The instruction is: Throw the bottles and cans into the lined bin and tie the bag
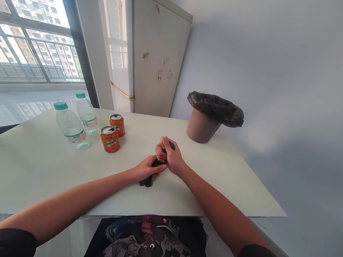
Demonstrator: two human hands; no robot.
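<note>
Holding a black bundle just below frame centre, the left hand and right hand have curled fingers; bottles and cans stand left, a bin right of centre.

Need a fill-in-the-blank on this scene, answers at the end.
1. The table bears exactly ____ orange cans.
2. In the picture, the bottles stand to the ____ of the cans.
3. The bag over the rim of the bin is coloured ____.
4. The left hand and right hand both hold the dark bundle; the one nearer the bin is the ____ one.

Missing words: two; left; black; right.
</note>
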